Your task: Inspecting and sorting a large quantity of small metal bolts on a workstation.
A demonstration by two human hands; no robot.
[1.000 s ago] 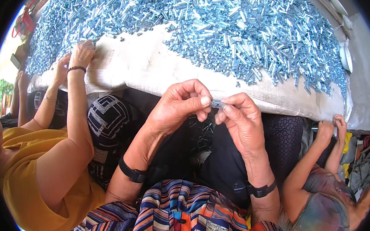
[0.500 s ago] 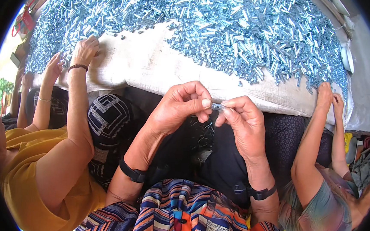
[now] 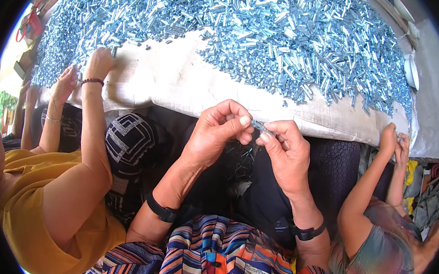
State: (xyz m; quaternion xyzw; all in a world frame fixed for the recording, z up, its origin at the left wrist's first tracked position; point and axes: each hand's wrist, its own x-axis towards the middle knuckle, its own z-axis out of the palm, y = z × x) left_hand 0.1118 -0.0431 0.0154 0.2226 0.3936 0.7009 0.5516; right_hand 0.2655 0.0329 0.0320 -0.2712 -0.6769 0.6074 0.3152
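Between my two hands is a small silvery metal piece (image 3: 257, 124), raised in front of the cloth's near edge. My left hand (image 3: 215, 131) pinches its left end between thumb and fingers. The thumb and forefinger of my right hand (image 3: 288, 154) are closed on its other end, so the piece spans the short gap between the fingertips. Its exact shape is partly hidden by the fingers. Beyond my hands spreads a wide heap of shiny bluish metal pieces (image 3: 287, 40), some long strips, some short bits, lying on a pale woven cloth (image 3: 157, 74).
At left, a co-worker in a yellow top has a hand (image 3: 100, 63) at the heap's edge. Another person's hands (image 3: 395, 141) meet by the cloth's right corner. More metal bits (image 3: 240, 164) lie low between my knees. A white bowl (image 3: 411, 71) is at the right edge.
The metal piece now tilts down toward my right hand, which has shifted slightly lower. The right-hand co-worker's hands have drawn back from the heap and come together.
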